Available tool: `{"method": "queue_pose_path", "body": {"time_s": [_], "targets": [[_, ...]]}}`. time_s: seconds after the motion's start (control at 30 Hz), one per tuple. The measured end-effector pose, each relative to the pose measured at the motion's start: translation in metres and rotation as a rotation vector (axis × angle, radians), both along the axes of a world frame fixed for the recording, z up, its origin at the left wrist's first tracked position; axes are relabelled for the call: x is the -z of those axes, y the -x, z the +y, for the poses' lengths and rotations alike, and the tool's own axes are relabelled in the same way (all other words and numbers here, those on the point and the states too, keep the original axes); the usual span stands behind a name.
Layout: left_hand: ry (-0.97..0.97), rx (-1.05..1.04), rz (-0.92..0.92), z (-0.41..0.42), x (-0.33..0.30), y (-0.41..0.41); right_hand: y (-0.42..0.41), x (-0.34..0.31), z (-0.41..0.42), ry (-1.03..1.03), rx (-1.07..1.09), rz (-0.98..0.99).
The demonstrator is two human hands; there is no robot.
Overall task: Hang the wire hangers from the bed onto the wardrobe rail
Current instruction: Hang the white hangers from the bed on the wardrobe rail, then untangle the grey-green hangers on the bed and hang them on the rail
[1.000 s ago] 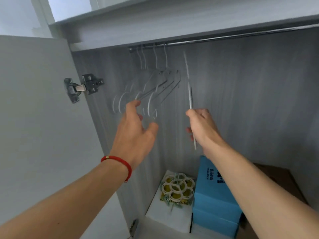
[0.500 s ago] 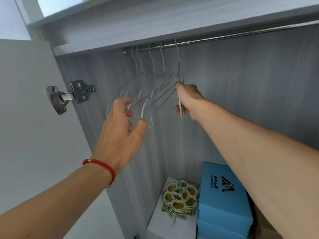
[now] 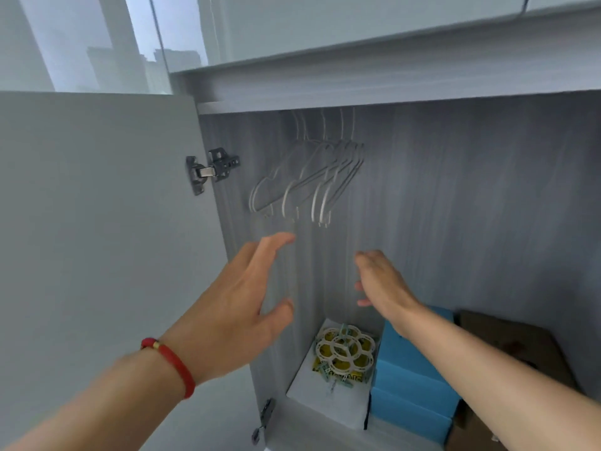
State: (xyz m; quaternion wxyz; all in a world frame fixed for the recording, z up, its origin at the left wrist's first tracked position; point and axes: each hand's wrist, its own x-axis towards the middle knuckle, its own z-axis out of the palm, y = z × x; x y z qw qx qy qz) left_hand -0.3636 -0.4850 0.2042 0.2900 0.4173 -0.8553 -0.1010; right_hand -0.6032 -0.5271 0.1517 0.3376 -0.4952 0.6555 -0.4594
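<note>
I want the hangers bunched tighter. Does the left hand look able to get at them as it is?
Probably yes. The left hand is open and holds nothing, just below the hangers, with only open air between. The right hand sits off to the side, out of the way.

Five white wire hangers point(image 3: 312, 177) upper centre, hooks partly blurred so count approximate. Two bare hands: left hand point(image 3: 240, 307), right hand point(image 3: 380, 284). Two blue cardboard boxes point(image 3: 413, 385) stacked lower right. One white round plastic clip rack point(image 3: 344, 349). One metal door hinge point(image 3: 211, 170).
</note>
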Motion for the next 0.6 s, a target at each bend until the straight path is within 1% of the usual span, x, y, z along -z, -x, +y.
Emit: {"method": "queue_pose_path", "body": {"time_s": [0.07,0.17,0.27,0.33,0.4,0.5,0.6], "targets": [[0.012,-0.025,0.004,0.027,0.007,-0.013,-0.016,0.009,0.028,0.003,-0.090,0.073],[-0.015,-0.086,0.094,0.064,0.024,-0.031,-0.049,0.020,0.065,0.031,-0.240,0.225],[-0.063,-0.205,0.207,0.097,0.043,-0.049,-0.092,0.029,0.102,0.064,-0.394,0.379],[-0.085,-0.307,0.273,0.121,0.057,-0.063,-0.122,0.036,0.126,0.072,-0.491,0.420],[-0.102,-0.419,0.326,0.152,0.074,-0.084,-0.154,0.044,0.153,0.070,-0.570,0.393],[-0.187,-0.604,0.405,0.205,0.104,-0.130,-0.203,0.067,0.191,0.023,-0.673,0.242],[-0.247,-0.833,0.429,0.263,0.137,-0.184,-0.254,0.094,0.225,-0.028,-0.804,0.139]]}}
